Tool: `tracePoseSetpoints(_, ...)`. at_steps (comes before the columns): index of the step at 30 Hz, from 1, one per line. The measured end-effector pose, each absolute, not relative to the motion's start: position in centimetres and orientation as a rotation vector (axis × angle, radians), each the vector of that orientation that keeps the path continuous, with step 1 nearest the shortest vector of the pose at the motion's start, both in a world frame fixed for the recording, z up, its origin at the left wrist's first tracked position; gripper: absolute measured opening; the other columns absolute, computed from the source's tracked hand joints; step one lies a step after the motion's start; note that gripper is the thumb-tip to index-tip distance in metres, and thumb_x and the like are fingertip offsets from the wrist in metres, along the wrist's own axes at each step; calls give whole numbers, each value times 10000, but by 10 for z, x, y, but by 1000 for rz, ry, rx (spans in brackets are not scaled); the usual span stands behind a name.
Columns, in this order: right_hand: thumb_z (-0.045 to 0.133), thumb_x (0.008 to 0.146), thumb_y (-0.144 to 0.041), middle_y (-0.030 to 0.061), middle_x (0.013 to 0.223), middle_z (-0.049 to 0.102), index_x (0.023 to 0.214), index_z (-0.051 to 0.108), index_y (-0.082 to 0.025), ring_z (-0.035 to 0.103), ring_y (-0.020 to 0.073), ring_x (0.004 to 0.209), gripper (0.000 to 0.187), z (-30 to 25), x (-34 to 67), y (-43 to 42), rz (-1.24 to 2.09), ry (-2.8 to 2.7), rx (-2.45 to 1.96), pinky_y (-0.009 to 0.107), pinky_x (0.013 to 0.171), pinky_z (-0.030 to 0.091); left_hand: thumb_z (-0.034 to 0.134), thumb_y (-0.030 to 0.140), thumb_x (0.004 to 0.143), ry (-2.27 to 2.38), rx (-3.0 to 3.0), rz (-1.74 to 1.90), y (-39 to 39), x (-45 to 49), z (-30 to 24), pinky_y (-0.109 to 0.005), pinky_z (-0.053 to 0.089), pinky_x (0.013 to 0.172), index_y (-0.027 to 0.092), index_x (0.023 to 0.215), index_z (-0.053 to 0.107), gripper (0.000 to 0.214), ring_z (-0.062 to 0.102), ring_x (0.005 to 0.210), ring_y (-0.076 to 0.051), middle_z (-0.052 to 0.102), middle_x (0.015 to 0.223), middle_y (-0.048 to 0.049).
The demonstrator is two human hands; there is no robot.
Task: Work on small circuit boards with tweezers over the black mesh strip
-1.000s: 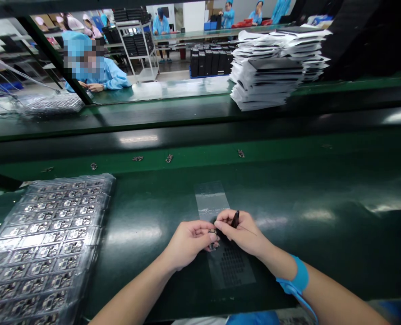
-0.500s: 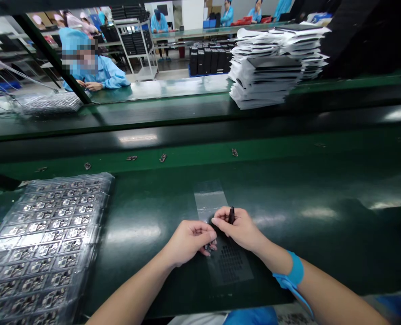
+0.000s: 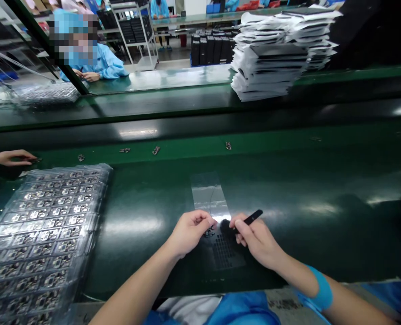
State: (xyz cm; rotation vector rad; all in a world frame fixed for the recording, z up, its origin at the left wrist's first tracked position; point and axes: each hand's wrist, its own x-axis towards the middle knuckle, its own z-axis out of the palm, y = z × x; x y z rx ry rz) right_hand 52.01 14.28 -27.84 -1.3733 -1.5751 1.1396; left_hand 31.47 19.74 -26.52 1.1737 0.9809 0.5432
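My left hand (image 3: 191, 232) pinches a small electronic part (image 3: 209, 232) with metallic bits, just over the left side of a clear plastic sheet (image 3: 207, 194). Rows of small black pieces (image 3: 223, 253) cover the sheet's near half. Gripped in my right hand (image 3: 257, 241) are slim black tweezers (image 3: 253, 217), their back end pointing up to the right. Their tips are hard to make out near a dark patch over the sheet. A blue wrist strap (image 3: 318, 289) circles my right forearm.
Stacked clear trays (image 3: 48, 234) of electronic parts stand at left. Several small parts (image 3: 156, 150) lie along the green strip ahead. Another person's hand (image 3: 12, 158) reaches in at far left. Beyond are a pile of white packets (image 3: 268, 67) and a seated co-worker (image 3: 102, 63).
My right hand has shifted right and turned, so the tweezers now lie slanted over the sheet. My left hand still holds the part. Another person's hand has appeared at far left.
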Motion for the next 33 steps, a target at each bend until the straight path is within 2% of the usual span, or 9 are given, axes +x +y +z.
tracePoseSetpoints(2,426,1008,-337,-10,628,587,979,638,-183,598,161,587,264,-283,518,133,1219,-1620,-1348,284,633,509,620,344,841,1011,1172,541,199,314,-269,-240,432,744,142,766,652,218,600,786,-143,693,827,-45)
tracePoseSetpoints(4,500,977,-309,25,754,659,1049,658,-189,642,176,679,211,-285,516,129,1279,-1623,-1306,307,696,543,626,355,837,1004,1164,529,201,313,-272,-265,439,822,148,780,660,218,619,885,-175,705,875,-58)
tracePoseSetpoints(6,566,938,-298,65,908,687,1057,685,-198,662,193,749,195,-286,515,128,1330,-1566,-1293,305,665,572,624,364,840,983,1150,518,202,312,-274,-288,439,879,154,799,669,218,625,962,-198,712,919,-68)
tracePoseSetpoints(8,610,908,-299,86,967,686,1027,711,-195,670,209,777,188,-287,517,130,1321,-1485,-1312,300,615,589,620,368,846,974,1142,508,202,311,-275,-300,441,900,159,816,677,218,630,988,-205,715,961,-72)
tracePoseSetpoints(15,639,887,-290,23,698,681,986,673,-181,673,188,616,151,-297,528,139,1128,-1367,-1477,295,594,582,617,362,859,964,1100,481,198,312,-275,-326,431,960,176,806,670,200,627,1076,-218,704,1093,-71)
tracePoseSetpoints(20,603,891,-276,26,721,677,960,643,-187,650,179,598,119,-293,530,142,1014,-1450,-1555,272,547,533,616,352,863,958,1106,452,197,314,-274,-330,428,977,179,790,667,195,612,1118,-223,686,1150,-71)
tracePoseSetpoints(25,600,884,-278,36,758,674,882,666,-192,643,187,628,108,-288,529,146,990,-1512,-1579,285,567,524,605,347,869,955,1128,435,198,315,-270,-326,430,977,177,775,674,206,601,1133,-224,712,1059,-66)
tracePoseSetpoints(33,621,865,-289,23,669,645,866,633,-187,632,182,564,103,-291,527,146,1060,-1386,-1610,272,499,525,600,351,868,956,1127,433,196,315,-271,-318,425,991,193,775,690,204,594,1144,-215,722,1009,-52)
